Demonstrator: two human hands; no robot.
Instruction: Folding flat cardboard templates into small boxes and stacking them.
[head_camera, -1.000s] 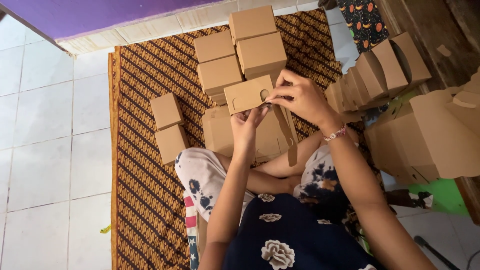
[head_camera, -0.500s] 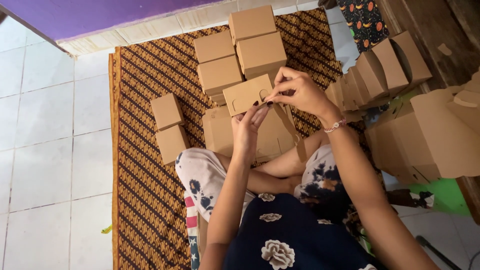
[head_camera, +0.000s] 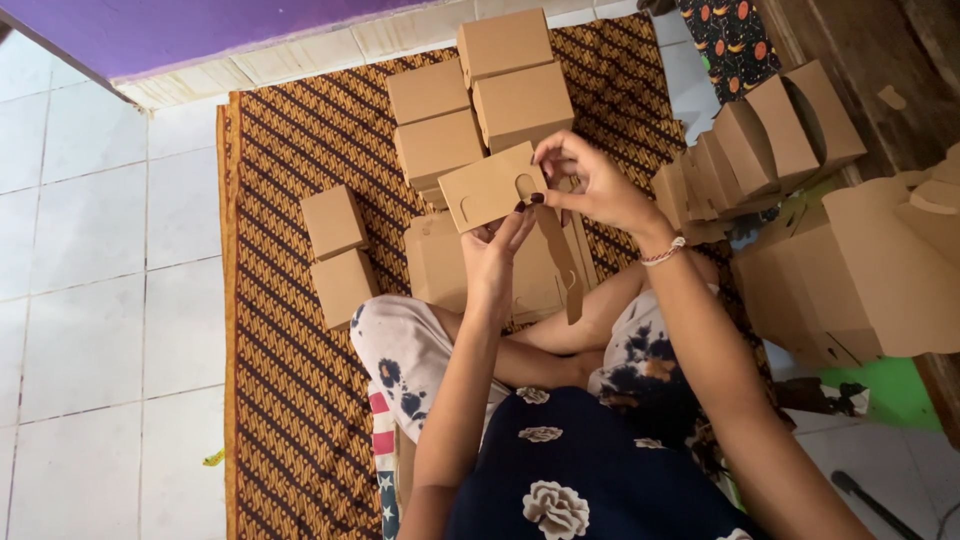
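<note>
Right hand (head_camera: 590, 185) slightly lower on brown, perhaps half-folded, cardboard box (head_camera: 490, 187).

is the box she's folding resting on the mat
No, the half-folded cardboard box is held up in the air between the left hand and right hand, above the patterned mat.

Brown cardboard boxes (head_camera: 470, 110) stacked on patterned mat (head_camera: 290, 400).
</note>
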